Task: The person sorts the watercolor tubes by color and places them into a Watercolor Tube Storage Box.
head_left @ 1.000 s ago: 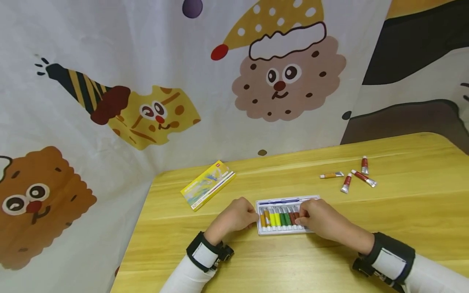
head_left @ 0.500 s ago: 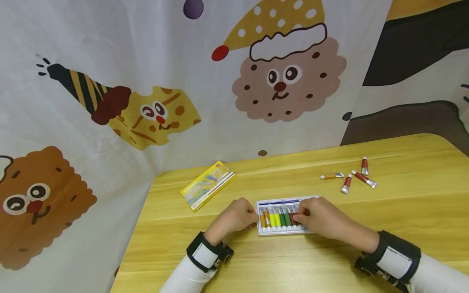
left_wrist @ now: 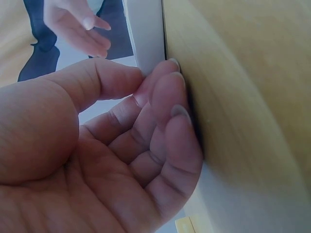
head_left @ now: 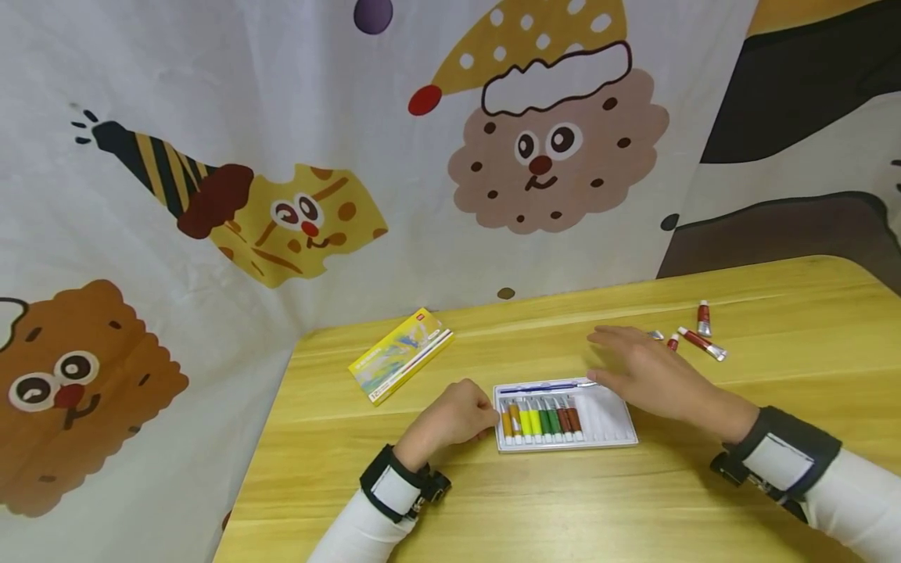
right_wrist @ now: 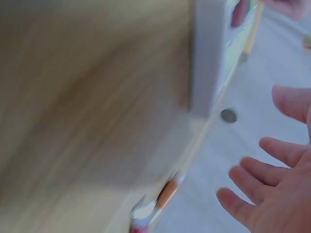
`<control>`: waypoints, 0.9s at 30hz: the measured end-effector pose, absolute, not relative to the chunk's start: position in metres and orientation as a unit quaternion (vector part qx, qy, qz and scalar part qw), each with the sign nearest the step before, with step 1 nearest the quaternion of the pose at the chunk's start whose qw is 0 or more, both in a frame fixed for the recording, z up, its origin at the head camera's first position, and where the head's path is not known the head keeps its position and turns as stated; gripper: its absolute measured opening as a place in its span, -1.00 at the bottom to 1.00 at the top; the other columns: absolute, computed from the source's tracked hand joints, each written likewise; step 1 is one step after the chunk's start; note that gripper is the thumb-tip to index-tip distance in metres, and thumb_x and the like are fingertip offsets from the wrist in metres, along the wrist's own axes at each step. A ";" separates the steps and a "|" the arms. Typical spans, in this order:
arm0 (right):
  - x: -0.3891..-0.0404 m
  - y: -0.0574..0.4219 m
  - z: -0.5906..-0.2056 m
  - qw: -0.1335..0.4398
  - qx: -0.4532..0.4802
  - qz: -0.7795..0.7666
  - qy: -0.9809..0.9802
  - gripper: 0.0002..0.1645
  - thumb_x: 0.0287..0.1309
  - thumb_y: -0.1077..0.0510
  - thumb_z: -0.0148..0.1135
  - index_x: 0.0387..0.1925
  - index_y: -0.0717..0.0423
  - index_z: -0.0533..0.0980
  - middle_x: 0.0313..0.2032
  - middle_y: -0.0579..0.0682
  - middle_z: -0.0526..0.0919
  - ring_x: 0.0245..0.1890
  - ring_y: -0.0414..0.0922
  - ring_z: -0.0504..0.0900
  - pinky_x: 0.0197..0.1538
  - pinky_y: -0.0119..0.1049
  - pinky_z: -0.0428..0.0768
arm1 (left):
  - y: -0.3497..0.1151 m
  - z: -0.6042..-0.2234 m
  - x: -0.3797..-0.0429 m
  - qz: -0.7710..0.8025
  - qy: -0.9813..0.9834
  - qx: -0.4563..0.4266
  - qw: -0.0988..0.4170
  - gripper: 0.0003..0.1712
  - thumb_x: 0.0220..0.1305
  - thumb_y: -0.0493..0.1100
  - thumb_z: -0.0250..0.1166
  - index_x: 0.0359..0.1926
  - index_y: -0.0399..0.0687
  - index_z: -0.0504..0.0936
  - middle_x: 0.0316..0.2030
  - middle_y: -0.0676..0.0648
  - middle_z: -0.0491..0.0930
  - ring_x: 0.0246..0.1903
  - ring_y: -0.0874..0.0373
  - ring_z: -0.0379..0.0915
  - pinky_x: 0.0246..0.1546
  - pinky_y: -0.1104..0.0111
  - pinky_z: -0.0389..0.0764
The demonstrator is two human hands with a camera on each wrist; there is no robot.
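Note:
A white plastic paint tray lies on the table, its left part filled by a row of paint tubes in ochre, yellow, green and brown. Along its back slot rests a blue paintbrush. My left hand pinches the tray's left edge between thumb and fingers, as the left wrist view shows close up at the tray wall. Over the tray's back right corner, my right hand has its fingers spread and holds nothing. It partly covers an ochre tube and a red tube.
Two more red tubes lie at the back right, one upright in view and one slanted. A yellow box sits at the back left. Behind the wooden table hangs a printed curtain.
My right hand has left the row of tubes in the tray and moved back and right, its fingers opening. A brown tube now shows at the row's right end. My left hand stays put.

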State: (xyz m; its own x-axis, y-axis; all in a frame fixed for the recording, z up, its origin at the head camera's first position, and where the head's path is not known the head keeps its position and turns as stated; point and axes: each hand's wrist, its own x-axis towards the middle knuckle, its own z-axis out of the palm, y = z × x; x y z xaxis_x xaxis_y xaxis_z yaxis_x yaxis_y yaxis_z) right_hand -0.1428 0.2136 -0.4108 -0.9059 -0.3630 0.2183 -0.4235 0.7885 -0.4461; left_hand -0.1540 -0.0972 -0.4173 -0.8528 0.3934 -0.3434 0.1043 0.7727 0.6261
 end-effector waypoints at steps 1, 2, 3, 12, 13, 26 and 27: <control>-0.146 0.218 -0.412 0.061 0.210 0.239 -0.946 -0.28 0.26 0.03 0.50 0.31 0.35 0.51 0.35 0.41 0.46 0.33 0.42 0.43 0.27 0.41 0.40 | -0.097 -0.417 -0.154 0.308 0.912 0.136 0.234 -0.67 0.32 -0.22 0.31 -0.61 -0.14 0.70 -0.73 0.06 0.48 -0.72 0.23 0.25 -0.67 0.42 0.20; -0.149 0.222 -0.414 0.062 0.212 0.226 -0.949 -0.23 0.26 0.00 0.50 0.34 0.36 0.49 0.39 0.44 0.40 0.34 0.45 0.39 0.27 0.44 0.37 | -0.098 -0.418 -0.155 0.307 0.912 0.137 0.234 -0.67 0.32 -0.22 0.31 -0.61 -0.13 0.70 -0.73 0.07 0.48 -0.72 0.23 0.25 -0.67 0.42 0.20; -0.153 0.227 -0.415 0.060 0.211 0.216 -0.951 -0.20 0.25 -0.02 0.50 0.35 0.36 0.47 0.42 0.46 0.35 0.36 0.47 0.36 0.28 0.45 0.34 | -0.098 -0.418 -0.155 0.307 0.912 0.137 0.234 -0.67 0.32 -0.22 0.31 -0.62 -0.13 0.70 -0.74 0.07 0.47 -0.73 0.23 0.25 -0.67 0.42 0.20; -0.184 0.265 -0.429 0.032 0.191 0.165 -0.967 -0.32 0.21 0.15 0.43 0.29 0.40 0.50 0.33 0.54 0.40 0.29 0.52 0.39 0.25 0.46 0.37 | -0.096 -0.418 -0.155 0.316 0.910 0.132 0.233 -0.66 0.31 -0.22 0.32 -0.64 -0.13 0.67 -0.71 0.00 0.55 -0.72 0.22 0.29 -0.66 0.42 0.21; -0.187 0.268 -0.431 0.034 0.191 0.165 -0.967 -0.40 0.20 0.20 0.42 0.23 0.39 0.55 0.26 0.52 0.48 0.23 0.50 0.46 0.20 0.43 0.43 | -0.096 -0.418 -0.155 0.315 0.910 0.132 0.233 -0.66 0.31 -0.22 0.32 -0.64 -0.13 0.67 -0.71 -0.01 0.55 -0.73 0.22 0.29 -0.66 0.42 0.21; -0.200 0.272 -0.442 0.102 0.220 0.183 -0.953 -0.76 0.14 0.48 0.35 -0.32 0.11 0.73 -0.18 0.12 0.71 -0.09 0.19 0.66 -0.04 0.21 0.59 | -0.097 -0.421 -0.156 0.313 0.911 0.128 0.234 -0.64 0.32 -0.21 0.33 -0.66 -0.12 0.67 -0.71 -0.01 0.55 -0.73 0.22 0.29 -0.67 0.42 0.22; -0.200 0.272 -0.441 0.106 0.213 0.188 -0.953 -0.79 0.13 0.48 0.34 -0.30 0.15 0.73 -0.18 0.14 0.71 -0.13 0.17 0.66 -0.09 0.16 0.61 | -0.097 -0.422 -0.156 0.313 0.912 0.129 0.233 -0.64 0.32 -0.21 0.33 -0.66 -0.12 0.67 -0.71 -0.01 0.54 -0.73 0.23 0.29 -0.67 0.42 0.22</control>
State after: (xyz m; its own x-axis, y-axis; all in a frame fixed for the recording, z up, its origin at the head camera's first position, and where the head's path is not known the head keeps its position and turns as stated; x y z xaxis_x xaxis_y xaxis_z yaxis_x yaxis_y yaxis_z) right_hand -0.2002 0.2716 -0.4411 -0.8870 -0.3655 0.2823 -0.4453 0.8389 -0.3131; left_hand -0.1558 -0.0971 -0.4217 -0.8585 0.3802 -0.3442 0.0890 0.7714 0.6301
